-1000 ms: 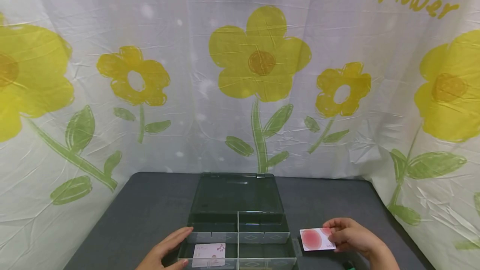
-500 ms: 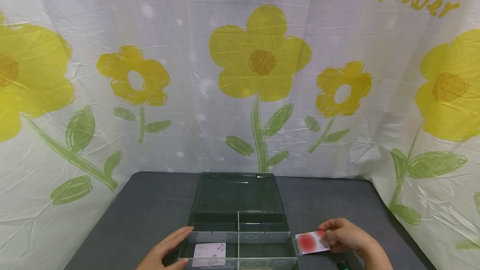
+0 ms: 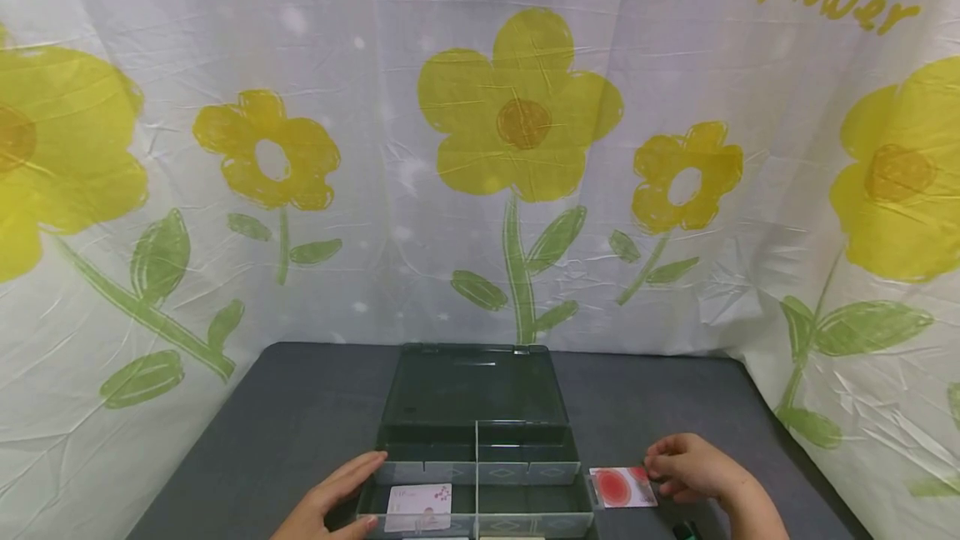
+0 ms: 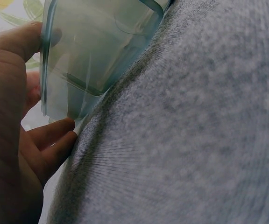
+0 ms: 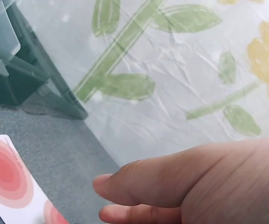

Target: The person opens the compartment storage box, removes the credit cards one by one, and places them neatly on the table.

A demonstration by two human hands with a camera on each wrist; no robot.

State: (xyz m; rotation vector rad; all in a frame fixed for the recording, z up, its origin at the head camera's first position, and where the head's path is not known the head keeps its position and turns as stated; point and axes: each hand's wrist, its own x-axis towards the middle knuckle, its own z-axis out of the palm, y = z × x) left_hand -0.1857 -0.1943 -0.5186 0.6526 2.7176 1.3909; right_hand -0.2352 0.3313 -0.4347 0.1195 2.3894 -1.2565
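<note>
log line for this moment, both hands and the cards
left hand: rests on clear box left wall | right hand: holds red-circle card on grey table, right of box | pale card: front-left compartment

A clear divided box (image 3: 477,465) stands open at the near middle of the grey table (image 3: 300,423), lid (image 3: 472,386) lying back toward the far edge. The left hand (image 3: 330,502) rests against the box's left wall, beside a pale card (image 3: 418,507) in the near-left compartment. The right hand (image 3: 693,469) touches a red-circled card (image 3: 621,487) lying flat just right of the box. Flower-print cloth (image 3: 517,132) hangs behind.
</note>
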